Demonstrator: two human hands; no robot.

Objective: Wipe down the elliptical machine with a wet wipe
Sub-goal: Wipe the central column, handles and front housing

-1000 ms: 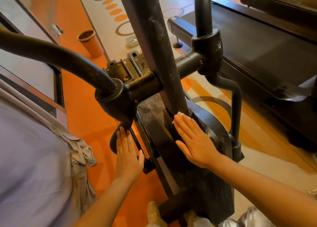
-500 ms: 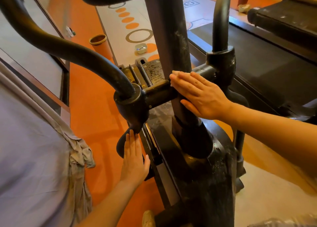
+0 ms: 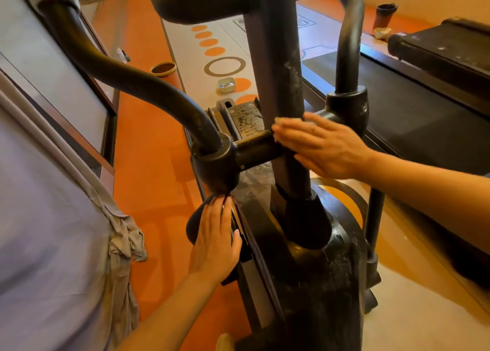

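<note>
At the far left a lilac shirt point(image 3: 39, 244) with a knotted hem fills the frame edge, and an orange bin point(image 3: 163, 70) stands on the floor beyond it. The left hand point(image 3: 216, 242) comes up from the bottom, forearm angled toward the machine, and lies flat with fingers straight and close together on a black curved part low on the elliptical machine point(image 3: 305, 271), fingertips pointing up under the left pivot hub; it holds nothing. The left handlebar point(image 3: 127, 80) sweeps down into that hub. Farther along, the dusty centre post point(image 3: 275, 72) rises from the drive housing. The right hand point(image 3: 322, 145) reaches in from the right edge, arm nearly level, palm down, fingers extended and slightly fanned, pressing a pale wet wipe point(image 3: 307, 123) against the post where the crossbar meets it. Only slivers of the wipe show at the fingertips and by the thumb. A treadmill point(image 3: 424, 98) sits at the right
</note>
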